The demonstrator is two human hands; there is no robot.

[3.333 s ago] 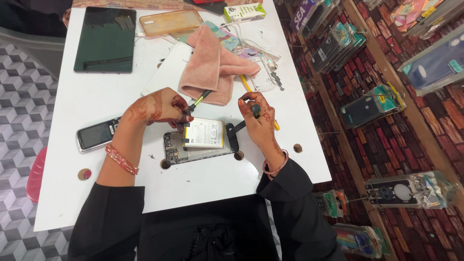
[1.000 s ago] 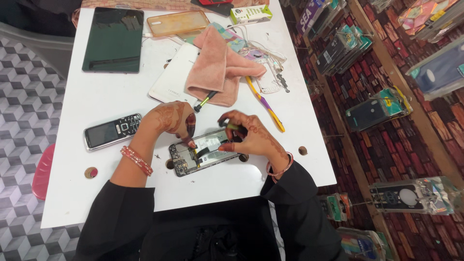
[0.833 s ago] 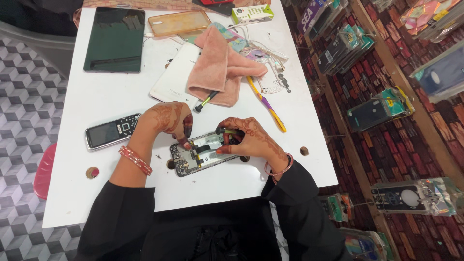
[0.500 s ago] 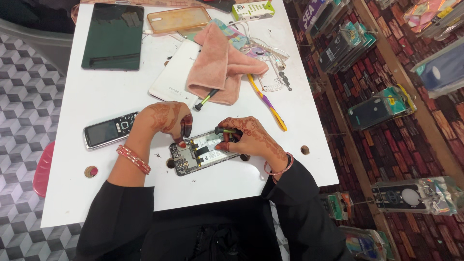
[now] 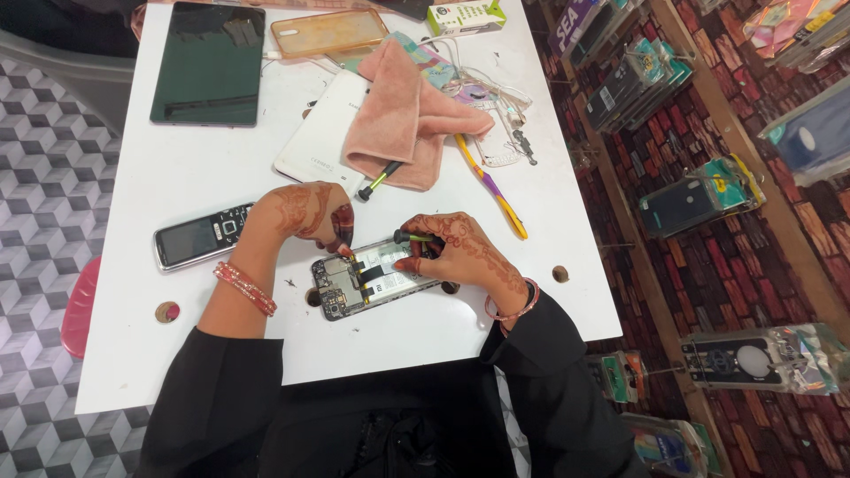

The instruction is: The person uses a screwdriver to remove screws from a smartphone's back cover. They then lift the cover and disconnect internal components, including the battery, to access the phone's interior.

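White worktop (image 5: 133,354) carries the opened phone (image 5: 372,285) near its front edge. Left hand (image 5: 305,215) fingers pinch a small part at the phone's top; right hand (image 5: 460,252) fingers grip a screwdriver (image 5: 412,237) over it. A slip could likely scratch the board or flick a screw away.

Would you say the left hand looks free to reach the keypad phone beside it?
Probably yes: the left hand rests at the opened smartphone, and only bare white table separates it from the keypad phone.

Bright even overhead light, soft shadows, sharp focus, wide-angle bending at edges.
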